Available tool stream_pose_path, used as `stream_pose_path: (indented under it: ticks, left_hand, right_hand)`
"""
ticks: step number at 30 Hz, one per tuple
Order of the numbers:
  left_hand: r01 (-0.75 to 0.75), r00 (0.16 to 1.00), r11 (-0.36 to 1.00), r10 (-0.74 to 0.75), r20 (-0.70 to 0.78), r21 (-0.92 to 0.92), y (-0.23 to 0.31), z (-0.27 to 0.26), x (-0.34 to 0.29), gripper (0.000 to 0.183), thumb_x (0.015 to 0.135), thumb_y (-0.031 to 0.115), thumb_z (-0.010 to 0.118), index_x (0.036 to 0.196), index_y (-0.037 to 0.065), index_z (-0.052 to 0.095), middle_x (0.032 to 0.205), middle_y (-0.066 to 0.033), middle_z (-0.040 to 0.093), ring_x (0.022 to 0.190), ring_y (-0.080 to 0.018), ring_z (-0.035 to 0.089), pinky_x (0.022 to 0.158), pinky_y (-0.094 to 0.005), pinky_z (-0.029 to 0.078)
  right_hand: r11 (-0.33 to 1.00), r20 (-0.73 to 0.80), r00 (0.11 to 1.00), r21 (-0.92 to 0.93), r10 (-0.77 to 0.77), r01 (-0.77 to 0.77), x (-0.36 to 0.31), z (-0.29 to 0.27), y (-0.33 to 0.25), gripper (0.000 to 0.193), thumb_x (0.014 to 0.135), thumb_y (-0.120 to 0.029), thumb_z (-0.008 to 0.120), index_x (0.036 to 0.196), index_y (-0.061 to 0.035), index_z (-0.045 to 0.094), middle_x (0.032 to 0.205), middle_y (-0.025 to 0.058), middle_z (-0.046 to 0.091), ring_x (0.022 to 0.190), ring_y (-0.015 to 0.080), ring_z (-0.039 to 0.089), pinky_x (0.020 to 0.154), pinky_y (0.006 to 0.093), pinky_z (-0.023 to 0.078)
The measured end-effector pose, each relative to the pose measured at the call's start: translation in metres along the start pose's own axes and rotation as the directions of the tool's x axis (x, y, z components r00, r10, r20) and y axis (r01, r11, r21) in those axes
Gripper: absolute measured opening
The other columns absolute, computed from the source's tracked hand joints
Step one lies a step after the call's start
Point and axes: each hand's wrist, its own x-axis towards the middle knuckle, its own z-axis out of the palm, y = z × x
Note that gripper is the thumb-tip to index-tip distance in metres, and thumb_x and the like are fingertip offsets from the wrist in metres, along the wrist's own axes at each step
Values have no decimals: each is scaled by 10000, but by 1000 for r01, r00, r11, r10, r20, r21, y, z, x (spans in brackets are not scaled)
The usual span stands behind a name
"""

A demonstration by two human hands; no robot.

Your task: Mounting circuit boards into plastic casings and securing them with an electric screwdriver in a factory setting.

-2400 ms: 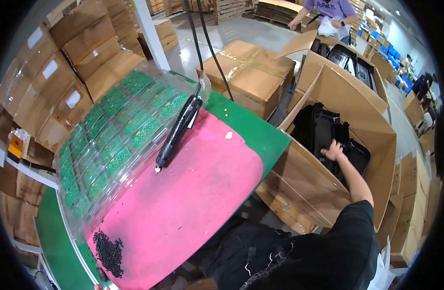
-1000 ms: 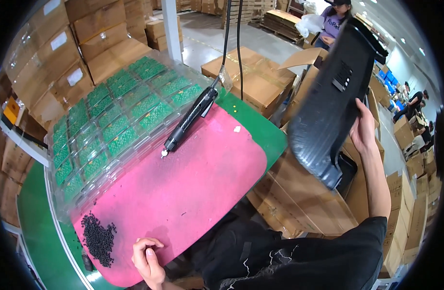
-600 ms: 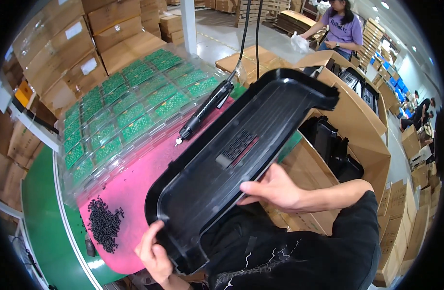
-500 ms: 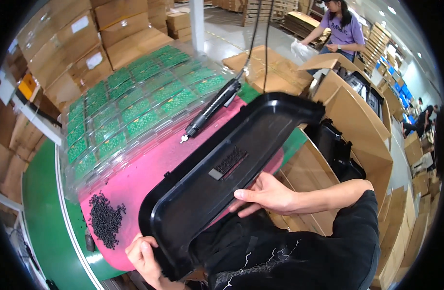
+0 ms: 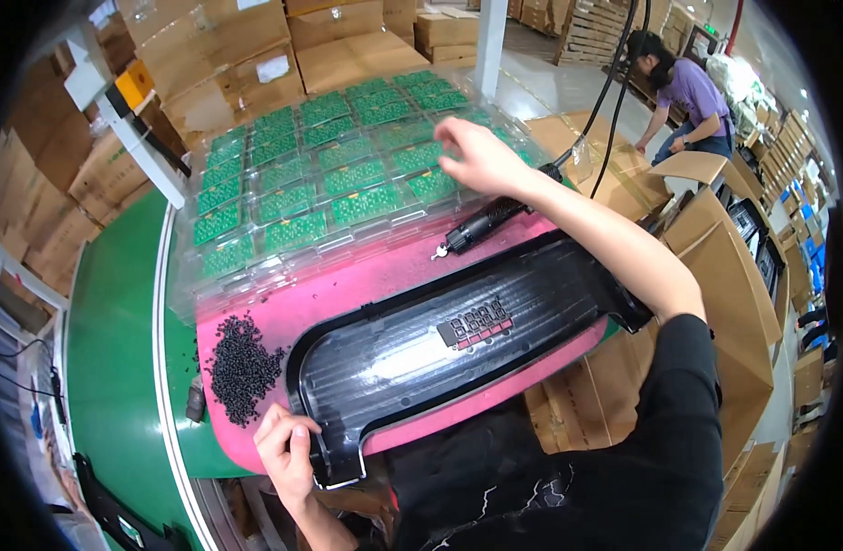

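The left hand (image 5: 288, 452) grasps the left end of the black shell (image 5: 407, 363), just lowered along the front edge of the pink mat (image 5: 377, 277). That frees the right hand (image 5: 481, 158), loosely curled and seemingly empty, over the circuit boards (image 5: 295, 230).

The left hand (image 5: 288, 452) grips the near left corner of a long black plastic housing (image 5: 394, 367), which lies open side up across a pink mat (image 5: 348, 292) on the green surface (image 5: 118, 312). The right hand (image 5: 465, 158), its fingers curled with a gap at the thumb, is over clear trays (image 5: 194, 280) filled with green circuit boards (image 5: 363, 208). A black electric screwdriver (image 5: 485, 226) lies beside the trays, beneath the right forearm. Small black parts (image 5: 242, 372) are heaped just left of the housing. Beyond, a co-worker in purple (image 5: 701, 96) bends down.
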Motion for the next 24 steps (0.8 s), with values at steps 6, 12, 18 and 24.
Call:
stream_pose_path:
  ticks: [6, 12, 18, 24]
  left_hand:
    - [-59, 998, 996, 59, -6, 70, -6, -6, -9, 364, 891, 233, 569, 621, -11, 570, 589, -59, 448, 562, -161, 422, 522, -304, 286]
    - [-29, 997, 984, 16, 73, 178, 12, -2, -1, 179, 808, 9, 530, 633, 8, 493, 612, -87, 497, 562, -193, 452, 551, -324, 344]
    - [4, 998, 989, -12, 55, 150, 12, 0, 1, 189, 754, 11, 553, 585, 7, 469, 572, -73, 456, 526, -175, 403, 517, -311, 293]
    - [6, 999, 989, -12, 41, 146, 12, -1, 2, 199, 734, 28, 568, 570, 16, 455, 560, -68, 446, 519, -170, 391, 508, -306, 283]
  right_hand:
    - [917, -20, 999, -396, 51, -55, 93, 61, 22, 436, 805, -213, 644, 1197, -65, 523, 1180, 169, 550, 1170, 353, 522, 925, 475, 479]
    - [851, 4, 984, -504, 177, -151, 133, 97, 33, 442, 910, -223, 522, 1342, -132, 492, 1371, 143, 482, 1326, 291, 403, 1074, 481, 343]
    - [830, 146, 951, -535, 273, -156, 167, 122, 49, 444, 996, -260, 367, 1434, -263, 438, 1490, 51, 422, 1393, 238, 343, 1144, 492, 232]
    - [855, 242, 956, -518, 165, -17, 164, 118, 37, 506, 1008, -236, 344, 1511, -207, 292, 1481, 76, 437, 1401, 255, 347, 1155, 433, 243]
